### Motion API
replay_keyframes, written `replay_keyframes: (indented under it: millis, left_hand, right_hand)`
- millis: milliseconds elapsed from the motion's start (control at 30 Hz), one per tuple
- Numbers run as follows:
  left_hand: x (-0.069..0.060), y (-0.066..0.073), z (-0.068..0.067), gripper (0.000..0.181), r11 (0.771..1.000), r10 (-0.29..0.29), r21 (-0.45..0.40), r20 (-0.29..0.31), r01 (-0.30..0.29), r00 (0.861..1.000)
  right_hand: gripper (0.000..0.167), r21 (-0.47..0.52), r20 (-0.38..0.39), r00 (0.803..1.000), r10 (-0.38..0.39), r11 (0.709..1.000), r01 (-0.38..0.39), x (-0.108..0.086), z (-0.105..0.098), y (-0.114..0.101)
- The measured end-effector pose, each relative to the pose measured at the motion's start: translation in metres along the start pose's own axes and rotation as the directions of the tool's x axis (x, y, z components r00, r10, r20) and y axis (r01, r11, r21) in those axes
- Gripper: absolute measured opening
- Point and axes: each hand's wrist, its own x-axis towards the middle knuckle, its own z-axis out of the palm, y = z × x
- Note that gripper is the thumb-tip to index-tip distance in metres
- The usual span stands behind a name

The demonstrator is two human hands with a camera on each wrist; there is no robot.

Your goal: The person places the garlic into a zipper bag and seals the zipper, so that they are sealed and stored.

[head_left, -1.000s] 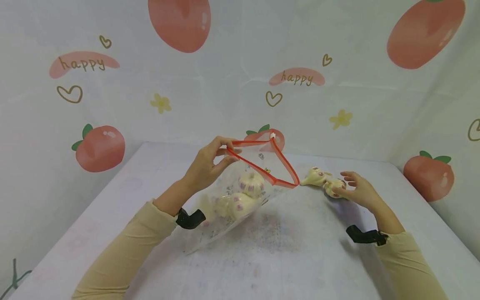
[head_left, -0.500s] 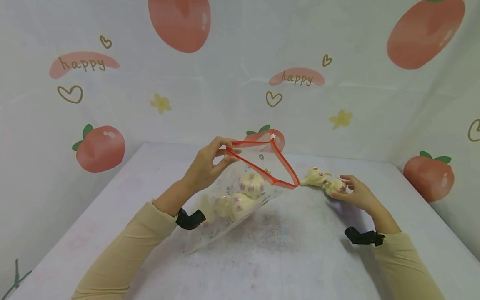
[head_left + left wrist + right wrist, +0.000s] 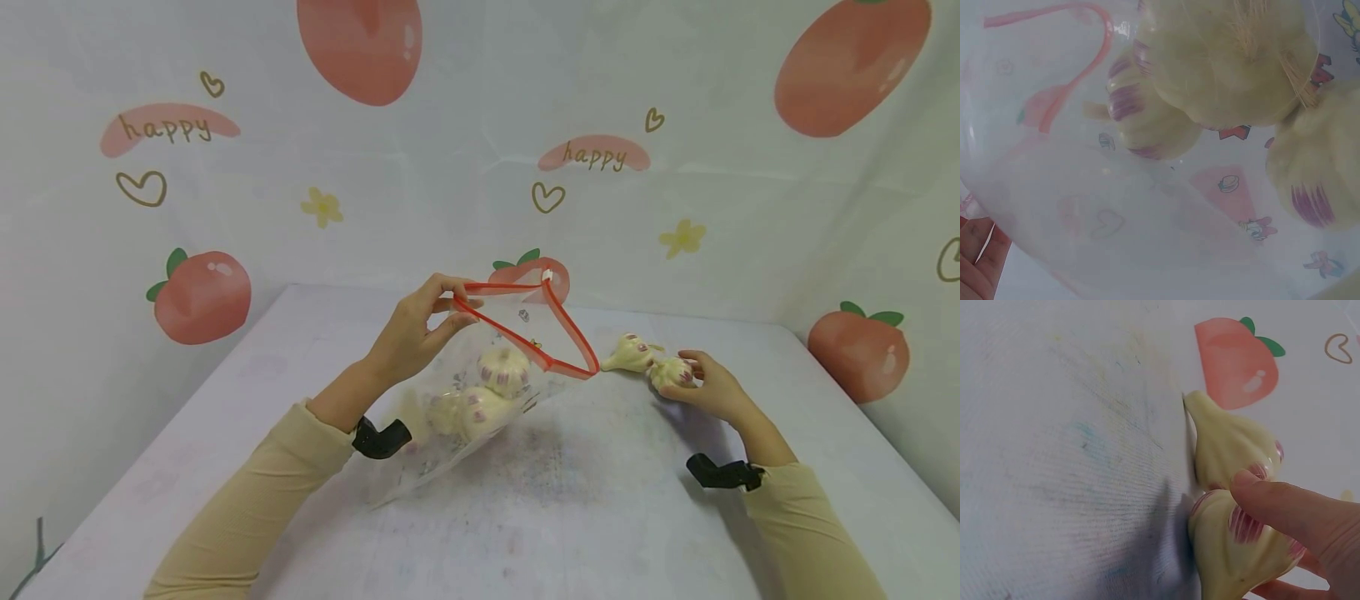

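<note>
My left hand (image 3: 420, 327) pinches the red-edged mouth of a clear printed bag (image 3: 442, 454), which gapes to the right. Several garlic bulbs (image 3: 483, 408) lie inside it; the left wrist view shows bulbs (image 3: 1235, 62) close up through the plastic, with part of the left hand (image 3: 979, 259) at the lower left. On the right, my right hand (image 3: 716, 387) grips a garlic bulb (image 3: 667, 375) on the table, its thumb across the purple-streaked side in the right wrist view (image 3: 1297, 512). Another bulb (image 3: 630, 354) touches the gripped one.
A white table (image 3: 510, 542) stretches under both hands. Behind it hangs a pale backdrop (image 3: 450, 183) printed with red fruit, hearts, flowers and the word happy. A thin dark green thing (image 3: 39, 558) shows at the lower left edge.
My right hand has moved slightly left and closed round the nearer loose bulb. The left hand and the bag have stayed nearly still.
</note>
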Motion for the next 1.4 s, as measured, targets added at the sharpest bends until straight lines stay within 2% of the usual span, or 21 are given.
replay_keyframes:
  millis: [200,433,800,1400]
  left_hand:
    - [0.0,0.0,0.0,0.037,1.0,-0.018,-0.006,0.008,0.018,1.0]
    - [0.0,0.0,0.0,0.033,1.0,-0.011,-0.011,0.008,0.011,1.0]
    - [0.0,0.0,0.001,0.046,1.0,-0.015,0.003,0.006,0.015,1.0]
    - [-0.001,-0.002,0.001,0.041,1.0,-0.019,-0.012,0.01,0.019,1.0]
  right_hand:
    - [0.082,0.003,-0.002,1.0,0.008,1.0,-0.008,0.0,0.001,0.0]
    - [0.079,-0.006,-0.023,1.0,0.005,1.0,-0.005,0.0,0.001,0.002]
    - [0.079,0.006,-0.04,0.999,0.009,1.0,-0.009,-0.004,-0.002,-0.003]
    - [0.076,0.025,-0.077,0.997,-0.011,1.0,0.013,-0.011,-0.013,-0.011]
